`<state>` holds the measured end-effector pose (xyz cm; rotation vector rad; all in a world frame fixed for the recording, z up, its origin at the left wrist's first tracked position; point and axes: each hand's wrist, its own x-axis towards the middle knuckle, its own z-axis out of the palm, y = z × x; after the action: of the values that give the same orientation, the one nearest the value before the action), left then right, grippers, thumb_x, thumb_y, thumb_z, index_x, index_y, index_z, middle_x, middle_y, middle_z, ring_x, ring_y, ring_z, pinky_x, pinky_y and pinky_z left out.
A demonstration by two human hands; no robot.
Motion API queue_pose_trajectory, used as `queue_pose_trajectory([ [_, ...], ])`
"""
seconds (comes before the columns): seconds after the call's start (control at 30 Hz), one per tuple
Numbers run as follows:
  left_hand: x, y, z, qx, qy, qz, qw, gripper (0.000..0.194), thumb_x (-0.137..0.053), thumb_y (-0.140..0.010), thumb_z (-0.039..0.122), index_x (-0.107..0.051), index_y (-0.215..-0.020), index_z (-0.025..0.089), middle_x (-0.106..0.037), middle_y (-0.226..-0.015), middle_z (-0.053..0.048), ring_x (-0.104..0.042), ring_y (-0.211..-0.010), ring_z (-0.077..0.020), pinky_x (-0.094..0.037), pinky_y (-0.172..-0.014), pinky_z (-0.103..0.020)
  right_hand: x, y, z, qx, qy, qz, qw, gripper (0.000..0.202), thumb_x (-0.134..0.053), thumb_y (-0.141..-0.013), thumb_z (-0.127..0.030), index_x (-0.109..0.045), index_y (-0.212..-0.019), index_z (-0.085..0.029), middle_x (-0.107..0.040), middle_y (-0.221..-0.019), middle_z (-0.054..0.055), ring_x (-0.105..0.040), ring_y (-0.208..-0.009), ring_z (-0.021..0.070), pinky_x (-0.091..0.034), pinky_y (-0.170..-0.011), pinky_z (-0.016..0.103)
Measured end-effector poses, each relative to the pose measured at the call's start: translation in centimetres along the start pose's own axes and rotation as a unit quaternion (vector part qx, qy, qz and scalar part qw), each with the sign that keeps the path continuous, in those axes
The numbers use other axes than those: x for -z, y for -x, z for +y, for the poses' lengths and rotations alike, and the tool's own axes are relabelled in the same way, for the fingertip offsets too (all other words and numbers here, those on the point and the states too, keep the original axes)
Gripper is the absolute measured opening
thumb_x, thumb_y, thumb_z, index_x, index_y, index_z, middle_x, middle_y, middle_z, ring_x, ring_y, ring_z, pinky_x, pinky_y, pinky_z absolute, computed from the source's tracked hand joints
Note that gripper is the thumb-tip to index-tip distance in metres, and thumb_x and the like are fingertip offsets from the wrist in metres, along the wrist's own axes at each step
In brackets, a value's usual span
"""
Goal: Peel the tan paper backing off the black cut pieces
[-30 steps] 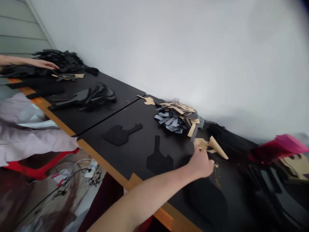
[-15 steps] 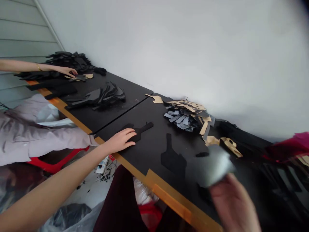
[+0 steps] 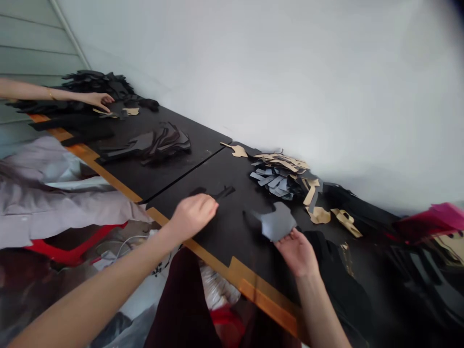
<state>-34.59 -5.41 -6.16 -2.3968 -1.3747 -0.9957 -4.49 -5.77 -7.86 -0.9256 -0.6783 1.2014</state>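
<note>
Head view, down over table [image 3: 203, 169]

Two black tabletops [image 3: 174, 169] butt together along one seam. Three hands are over them: the person's left hand [image 3: 192, 215], their right hand [image 3: 297, 251], and one co-worker's hand [image 3: 97, 99] at the far end. Two flat black cut pieces lie near the front edge, one [image 3: 213, 192] at the left hand and one [image 3: 277, 223] at the right. There is one grey-and-tan scrap heap [image 3: 284, 176] by the back edge and one fanned black stack [image 3: 152, 142].

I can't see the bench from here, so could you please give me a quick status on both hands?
Left hand on black cut piece. Right hand holds grey cut piece. Scrap pile behind.
</note>
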Motion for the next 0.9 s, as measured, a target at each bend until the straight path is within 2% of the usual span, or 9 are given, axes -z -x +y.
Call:
queue_pose_trajectory([
  [0.13, -2.2, 0.2, 7.9, -0.041, 0.095, -0.032, 0.994, 0.021, -0.047, -0.091, 0.028, -0.058, -0.075, 0.019, -0.064, -0.077, -0.004, -0.063, -0.081, -0.0178, -0.052, -0.076, -0.031, 0.3, 0.4, -3.6, -0.004, -0.003, 0.05, 0.999, 0.008, -0.054, -0.076, -0.025, -0.06, -0.078, -0.022, -0.066, -0.075, 0.0, -0.065, -0.076, 0.0162, -0.056, -0.068, 0.033],
  [0.23, -2.7, 0.2, 12.1, 0.052, 0.203, -0.035, 0.977, 0.025, -0.046, -0.092, 0.036, -0.056, -0.103, 0.016, -0.062, -0.106, -0.012, -0.059, -0.101, -0.0218, -0.051, -0.086, -0.035, -1.5, 3.2, -4.3, 0.142, 0.122, 0.11, 0.976, 0.006, -0.058, -0.08, -0.027, -0.058, -0.082, -0.022, -0.062, -0.081, -0.002, -0.062, -0.08, 0.0147, -0.053, -0.074, 0.031],
  [0.3, -2.1, 0.2, 13.4, 0.2, 0.392, -0.042, 0.897, 0.031, -0.04, -0.094, 0.037, -0.049, -0.116, 0.018, -0.059, -0.113, -0.012, -0.058, -0.105, -0.02, -0.052, -0.087, -0.033, -3.1, 5.9, -3.2, 0.264, 0.312, 0.073, 0.91, 0.004, -0.058, -0.082, -0.024, -0.059, -0.085, -0.022, -0.062, -0.093, 0.003, -0.06, -0.094, 0.0199, -0.05, -0.084, 0.038],
  [0.4, -1.2, 0.6, 13.7, 0.363, 0.599, -0.047, 0.712, 0.032, -0.042, -0.092, 0.04, -0.048, -0.117, 0.021, -0.062, -0.11, -0.009, -0.061, -0.102, -0.0194, -0.052, -0.087, -0.033, -4.9, 9.7, -0.5, 0.374, 0.508, -0.077, 0.772, 0.016, -0.054, -0.083, -0.014, -0.061, -0.094, -0.024, -0.058, -0.103, 0.008, -0.053, -0.108, 0.0258, -0.047, -0.09, 0.046],
  [0.47, -1.0, 1.4, 13.3, 0.442, 0.618, -0.042, 0.649, 0.033, -0.049, -0.088, 0.038, -0.05, -0.115, 0.02, -0.064, -0.112, -0.008, -0.061, -0.104, -0.0208, -0.049, -0.092, -0.034, -5.3, 11.5, 1.1, 0.373, 0.568, -0.129, 0.722, 0.022, -0.053, -0.083, -0.014, -0.063, -0.099, -0.025, -0.054, -0.109, 0.01, -0.05, -0.111, 0.0284, -0.047, -0.09, 0.049],
  [0.53, -1.0, 2.4, 12.4, 0.504, 0.595, -0.036, 0.625, 0.035, -0.052, -0.086, 0.038, -0.051, -0.117, 0.021, -0.063, -0.117, -0.007, -0.059, -0.11, -0.0217, -0.046, -0.096, -0.035, -5.1, 12.3, 1.7, 0.336, 0.589, -0.148, 0.72, 0.02, -0.055, -0.083, -0.022, -0.064, -0.101, -0.025, -0.046, -0.123, 0.012, -0.046, -0.116, 0.0328, -0.047, -0.089, 0.052],
  [0.63, -0.9, 3.5, 11.0, 0.515, 0.584, -0.061, 0.625, 0.041, -0.053, -0.086, 0.039, -0.049, -0.123, 0.022, -0.061, -0.122, -0.006, -0.055, -0.115, -0.0213, -0.042, -0.101, -0.035, -3.7, 11.5, 1.4, 0.279, 0.565, -0.098, 0.77, 0.021, -0.055, -0.085, -0.027, -0.064, -0.104, -0.025, -0.039, -0.132, 0.013, -0.046, -0.119, 0.0326, -0.048, -0.089, 0.049],
  [0.73, -0.6, 3.3, 9.6, 0.468, 0.596, -0.14, 0.637, 0.041, -0.051, -0.086, 0.037, -0.048, -0.124, 0.021, -0.061, -0.121, -0.007, -0.057, -0.113, -0.0208, -0.045, -0.097, -0.034, -2.4, 9.7, 1.1, 0.19, 0.507, -0.089, 0.836, 0.019, -0.053, -0.088, -0.022, -0.061, -0.105, -0.023, -0.059, -0.104, 0.008, -0.061, -0.093, 0.0195, -0.055, -0.074, 0.03],
  [0.9, -1.8, 2.0, 7.7, 0.405, 0.395, -0.165, 0.808, 0.039, -0.049, -0.087, 0.032, -0.041, -0.124, 0.025, -0.067, -0.091, -0.003, -0.066, -0.081, -0.0175, -0.054, -0.076, -0.031, -2.7, 7.7, 2.2, 0.157, 0.493, -0.063, 0.854, 0.014, -0.051, -0.088, -0.022, -0.062, -0.096, -0.02, -0.065, -0.085, 0.004, -0.062, -0.073, 0.0147, -0.052, -0.062, 0.022],
])
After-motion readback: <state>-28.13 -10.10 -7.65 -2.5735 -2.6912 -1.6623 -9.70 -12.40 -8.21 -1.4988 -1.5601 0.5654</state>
